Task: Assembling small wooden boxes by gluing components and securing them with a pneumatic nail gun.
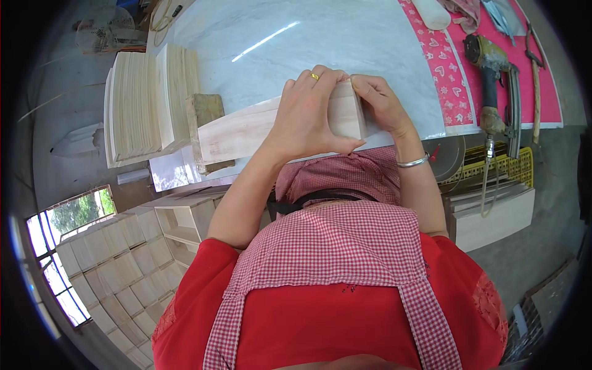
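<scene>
In the head view, the person is standing at a pale marble-topped table [345, 43] and pressing two light wooden boards together at a corner, near the table's near edge. The left hand [306, 114] is closed around the end of the long wooden board [237, 132], which is running out toward nine o'clock, with the thumb wrapping under the joint. The right hand [380, 102] is pinching the short upright board [346, 111] from the three o'clock side, fingers curled over its top edge. Both hands are touching each other over the corner.

To do this well, judging by the grip, the person is needing to keep the two edges flush and the corner square while holding firm pressure from both sides, since any slip would be leaving a step at the joint.

At ten o'clock from the hands, stacks of thin wooden panels [145, 105] are resting on the table, with a rough wooden block [206, 111] just beside the long board. Toward two o'clock, a nail gun [493, 86] is lying on a pink patterned cloth [453, 74]. At eight o'clock, finished wooden boxes [120, 265] are sitting in rows below the table.
</scene>
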`<action>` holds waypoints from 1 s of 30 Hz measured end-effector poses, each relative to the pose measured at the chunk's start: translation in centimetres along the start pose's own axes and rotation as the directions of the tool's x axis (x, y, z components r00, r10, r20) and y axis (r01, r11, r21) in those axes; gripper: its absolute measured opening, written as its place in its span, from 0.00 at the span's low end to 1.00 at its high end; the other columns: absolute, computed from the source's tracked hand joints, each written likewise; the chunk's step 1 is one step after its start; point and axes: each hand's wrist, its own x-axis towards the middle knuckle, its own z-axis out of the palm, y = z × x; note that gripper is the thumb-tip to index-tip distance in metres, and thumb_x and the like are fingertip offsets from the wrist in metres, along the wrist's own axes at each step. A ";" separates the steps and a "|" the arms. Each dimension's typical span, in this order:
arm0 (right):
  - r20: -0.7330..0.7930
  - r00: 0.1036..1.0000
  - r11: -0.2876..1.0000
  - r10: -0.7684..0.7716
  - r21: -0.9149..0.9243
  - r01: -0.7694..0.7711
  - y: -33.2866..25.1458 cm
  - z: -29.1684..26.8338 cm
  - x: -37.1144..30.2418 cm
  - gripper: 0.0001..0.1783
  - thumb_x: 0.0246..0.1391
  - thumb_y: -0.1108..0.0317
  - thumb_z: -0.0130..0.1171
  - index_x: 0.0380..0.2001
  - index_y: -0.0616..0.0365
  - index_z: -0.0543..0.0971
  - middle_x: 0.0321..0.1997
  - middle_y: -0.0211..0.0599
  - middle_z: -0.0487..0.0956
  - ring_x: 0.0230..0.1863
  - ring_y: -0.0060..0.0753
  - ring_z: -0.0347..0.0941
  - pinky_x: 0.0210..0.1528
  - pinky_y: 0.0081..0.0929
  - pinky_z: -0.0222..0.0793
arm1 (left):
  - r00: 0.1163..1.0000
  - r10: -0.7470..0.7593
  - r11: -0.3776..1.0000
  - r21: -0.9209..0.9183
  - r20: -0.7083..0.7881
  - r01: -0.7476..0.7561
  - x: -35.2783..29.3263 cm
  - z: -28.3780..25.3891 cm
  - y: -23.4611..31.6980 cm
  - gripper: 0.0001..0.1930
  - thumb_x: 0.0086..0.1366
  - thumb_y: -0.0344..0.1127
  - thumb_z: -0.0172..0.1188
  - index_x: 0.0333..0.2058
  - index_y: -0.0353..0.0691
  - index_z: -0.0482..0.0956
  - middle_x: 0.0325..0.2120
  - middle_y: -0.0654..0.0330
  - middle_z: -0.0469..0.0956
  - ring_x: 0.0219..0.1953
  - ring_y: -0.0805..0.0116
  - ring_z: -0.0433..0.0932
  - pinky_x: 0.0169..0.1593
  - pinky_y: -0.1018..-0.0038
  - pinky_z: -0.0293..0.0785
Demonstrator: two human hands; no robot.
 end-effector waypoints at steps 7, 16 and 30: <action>-0.046 0.999 0.999 -0.027 -0.041 0.025 -1.6 0.3 -0.5 0.20 0.66 0.54 0.53 0.34 0.61 0.81 0.31 0.18 0.73 0.35 0.13 0.63 0.38 0.16 0.61 | 1.000 0.009 1.000 0.002 -0.003 -0.009 0.0 0.0 0.0 0.45 0.31 0.50 0.77 0.51 0.41 0.71 0.45 0.55 0.73 0.48 0.54 0.72 0.51 0.63 0.64; 0.157 0.976 0.976 0.153 -0.182 -0.124 -1.9 -2.4 1.0 0.20 0.62 0.53 0.60 0.31 0.61 0.83 0.28 0.16 0.74 0.33 0.12 0.63 0.37 0.18 0.63 | 1.000 0.000 1.000 -0.015 0.009 0.000 0.2 -0.1 0.1 0.44 0.31 0.49 0.78 0.51 0.41 0.71 0.45 0.55 0.74 0.47 0.54 0.73 0.50 0.62 0.64; 0.232 0.938 0.943 0.258 -0.272 -0.192 -2.2 -3.7 2.4 0.19 0.58 0.54 0.64 0.41 0.60 0.84 0.36 0.23 0.80 0.39 0.16 0.69 0.45 0.20 0.67 | 0.999 0.031 0.999 -0.006 0.006 -0.031 0.5 -0.2 -0.2 0.44 0.32 0.50 0.78 0.51 0.39 0.72 0.42 0.54 0.74 0.45 0.53 0.75 0.48 0.62 0.66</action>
